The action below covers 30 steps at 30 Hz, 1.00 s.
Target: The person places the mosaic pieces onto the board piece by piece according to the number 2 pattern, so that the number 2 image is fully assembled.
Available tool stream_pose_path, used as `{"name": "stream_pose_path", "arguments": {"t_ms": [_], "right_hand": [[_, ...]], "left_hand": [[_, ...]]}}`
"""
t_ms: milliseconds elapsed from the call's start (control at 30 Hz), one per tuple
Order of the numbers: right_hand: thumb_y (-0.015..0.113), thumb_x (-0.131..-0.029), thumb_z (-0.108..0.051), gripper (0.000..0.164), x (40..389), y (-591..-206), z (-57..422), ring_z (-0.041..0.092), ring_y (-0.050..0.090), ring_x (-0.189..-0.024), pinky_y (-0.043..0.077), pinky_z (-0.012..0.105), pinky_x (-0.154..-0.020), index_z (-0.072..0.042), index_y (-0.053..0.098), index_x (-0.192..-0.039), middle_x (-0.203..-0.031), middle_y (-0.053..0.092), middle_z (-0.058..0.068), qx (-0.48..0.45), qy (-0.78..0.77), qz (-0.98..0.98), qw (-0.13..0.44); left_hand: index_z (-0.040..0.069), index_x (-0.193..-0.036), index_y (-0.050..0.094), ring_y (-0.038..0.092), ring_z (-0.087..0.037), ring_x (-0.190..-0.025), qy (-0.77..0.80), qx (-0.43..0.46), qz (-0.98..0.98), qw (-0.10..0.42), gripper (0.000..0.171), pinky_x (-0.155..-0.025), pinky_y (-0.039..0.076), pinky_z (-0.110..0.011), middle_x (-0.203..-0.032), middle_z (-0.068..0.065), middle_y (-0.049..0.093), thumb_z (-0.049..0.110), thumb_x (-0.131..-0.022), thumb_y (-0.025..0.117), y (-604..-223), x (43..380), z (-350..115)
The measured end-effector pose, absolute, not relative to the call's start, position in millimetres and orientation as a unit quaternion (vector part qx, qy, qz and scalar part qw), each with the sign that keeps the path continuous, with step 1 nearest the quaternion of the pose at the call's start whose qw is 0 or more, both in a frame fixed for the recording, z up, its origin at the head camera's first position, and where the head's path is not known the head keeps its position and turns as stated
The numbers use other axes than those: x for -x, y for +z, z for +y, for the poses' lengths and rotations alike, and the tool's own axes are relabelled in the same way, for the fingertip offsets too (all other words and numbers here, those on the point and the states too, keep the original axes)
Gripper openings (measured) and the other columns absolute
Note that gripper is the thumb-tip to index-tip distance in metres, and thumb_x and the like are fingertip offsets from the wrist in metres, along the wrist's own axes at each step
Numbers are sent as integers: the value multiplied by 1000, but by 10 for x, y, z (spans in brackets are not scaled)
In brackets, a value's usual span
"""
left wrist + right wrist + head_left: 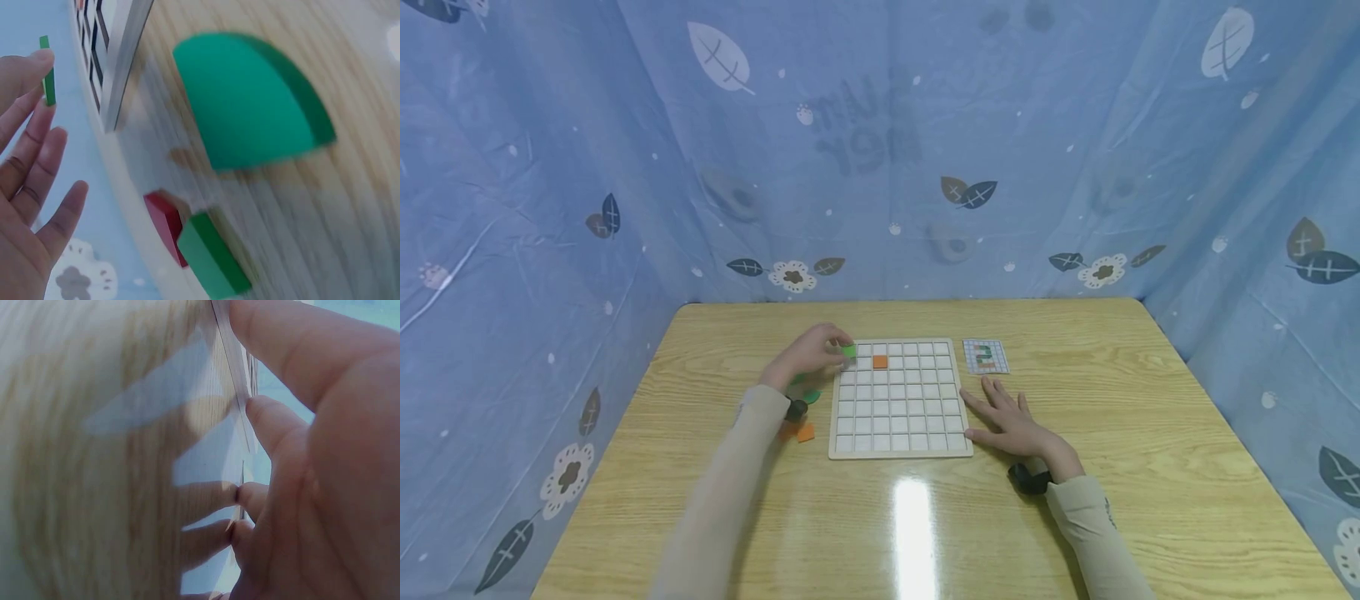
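Note:
Near the far left corner of a white grid board (895,408), my left hand (808,352) pinches a flat green tile (49,72) between thumb and fingertips. The other fingers spread loosely, as the left wrist view shows. One orange tile (880,362) lies in a cell close to the board's far edge. My right hand (1015,427) has its fingers spread, with thumb and index fingertip at the board's right edge. In the right wrist view, the fingers (275,428) meet that edge and the tabletop.
Left of the board lie a green quarter-circle piece (250,106), a smaller green piece (212,256), a red piece (165,225) and orange tiles (806,432). A small pattern card (986,357) rests beyond my right hand. Patterned blue curtains surround the wooden table (820,533).

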State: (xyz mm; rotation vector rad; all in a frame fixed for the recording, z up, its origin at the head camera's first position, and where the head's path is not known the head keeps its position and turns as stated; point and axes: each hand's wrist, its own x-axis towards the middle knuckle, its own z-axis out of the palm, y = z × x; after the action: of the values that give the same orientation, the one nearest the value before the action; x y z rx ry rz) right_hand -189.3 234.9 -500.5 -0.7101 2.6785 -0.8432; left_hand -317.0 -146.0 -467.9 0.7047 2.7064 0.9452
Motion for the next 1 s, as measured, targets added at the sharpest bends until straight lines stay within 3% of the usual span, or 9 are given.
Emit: {"name": "stream_pose_path", "arguments": {"t_ms": [1000], "right_hand": [[54,-92,-39,67,1906,-5027,2350,45,-7,-138,-11,69,-99,-14,25,-147,-153,0,24,243,-293,917,123]], "left_hand": [[7,-112,65,58,-20,-98,283,-336,894,88,27,-86,48,-34,-107,-6,62,17,-87,64,-4737,3210,-1024]]}}
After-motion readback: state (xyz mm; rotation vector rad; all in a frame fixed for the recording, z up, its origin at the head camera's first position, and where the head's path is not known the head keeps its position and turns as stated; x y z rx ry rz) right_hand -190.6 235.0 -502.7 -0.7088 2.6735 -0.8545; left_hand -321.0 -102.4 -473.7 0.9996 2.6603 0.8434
